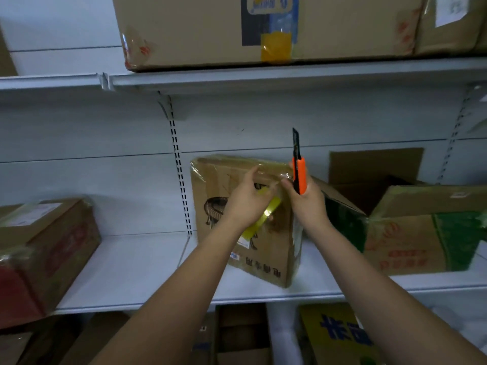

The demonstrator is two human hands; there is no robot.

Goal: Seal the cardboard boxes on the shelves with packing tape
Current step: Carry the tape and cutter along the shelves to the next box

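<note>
Plainly, the white metal shelf (147,270) carried everything at arm's reach, and the upright brown cardboard box with clear tape over its top (263,259) stood straight ahead of both hands, turned so its upper edge faced them. The left hand (246,200) curled round a yellow tape roll (259,219), fingertips pressing the box's top edge. Just beside it, the right hand (307,200) clenched an orange utility knife (300,175), blade upward, probably ready to cut the strip.
</note>
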